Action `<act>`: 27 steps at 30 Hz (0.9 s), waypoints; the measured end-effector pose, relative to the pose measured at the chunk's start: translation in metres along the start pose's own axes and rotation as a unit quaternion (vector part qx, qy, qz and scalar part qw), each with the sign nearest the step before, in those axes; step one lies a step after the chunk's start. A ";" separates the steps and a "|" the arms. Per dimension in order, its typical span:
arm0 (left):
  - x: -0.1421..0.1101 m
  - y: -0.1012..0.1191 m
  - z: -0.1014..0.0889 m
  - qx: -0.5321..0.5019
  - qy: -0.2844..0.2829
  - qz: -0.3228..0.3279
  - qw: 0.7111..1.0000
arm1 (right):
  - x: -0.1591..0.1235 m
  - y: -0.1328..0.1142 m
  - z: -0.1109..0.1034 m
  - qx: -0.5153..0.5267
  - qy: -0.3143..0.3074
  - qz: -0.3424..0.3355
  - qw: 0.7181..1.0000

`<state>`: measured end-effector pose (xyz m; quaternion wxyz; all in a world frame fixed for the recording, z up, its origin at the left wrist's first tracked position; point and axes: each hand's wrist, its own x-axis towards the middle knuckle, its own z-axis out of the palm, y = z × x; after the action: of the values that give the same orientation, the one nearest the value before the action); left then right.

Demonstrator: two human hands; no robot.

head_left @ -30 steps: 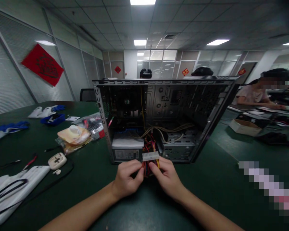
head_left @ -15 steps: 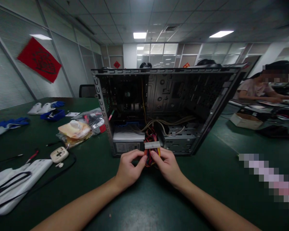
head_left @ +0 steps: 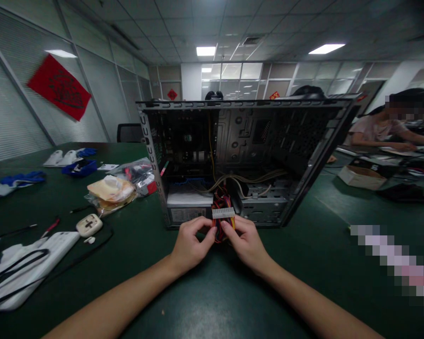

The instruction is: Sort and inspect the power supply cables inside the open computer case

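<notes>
An open computer case (head_left: 247, 104) stands in front of me with its inside facing me. Out of its lower middle comes a bundle of coloured wires that ends in a wide white power connector (head_left: 223, 213). My left hand (head_left: 194, 242) pinches the wires at the left, just below the connector. From the other side, my right hand (head_left: 249, 245) grips the same wires, thumb across the front. Inside the case are a dark fan (head_left: 188, 138), a power supply (head_left: 189, 214) at lower left and pale cables (head_left: 247, 179).
On the green table (head_left: 194, 310) at left lie a white phone (head_left: 53, 263), a cream earbud case (head_left: 89, 225), a bagged tissue pack (head_left: 111, 189), a blue tray (head_left: 79, 168) and gloves (head_left: 24, 179). At right are an open box (head_left: 362, 177) and a seated person (head_left: 381, 129).
Both hands keep their hold on the wires below the connector, with almost no movement. The whole view has shifted very slightly.
</notes>
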<state>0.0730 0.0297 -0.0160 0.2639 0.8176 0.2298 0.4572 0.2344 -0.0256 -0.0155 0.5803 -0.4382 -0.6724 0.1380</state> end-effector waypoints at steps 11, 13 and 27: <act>0.001 0.004 0.000 -0.026 -0.010 -0.018 0.999 | -0.003 0.006 0.002 0.000 0.017 0.009 1.000; 0.002 0.006 -0.001 -0.018 -0.011 -0.025 0.999 | -0.003 0.005 0.003 0.007 0.010 0.009 1.000; 0.004 0.007 0.000 -0.044 -0.035 -0.067 0.996 | -0.003 0.006 0.004 0.006 0.013 0.019 1.000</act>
<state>0.0755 0.0267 -0.0086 0.3371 0.8036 0.2544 0.4193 0.2337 -0.0233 -0.0231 0.5893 -0.4489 -0.6553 0.1472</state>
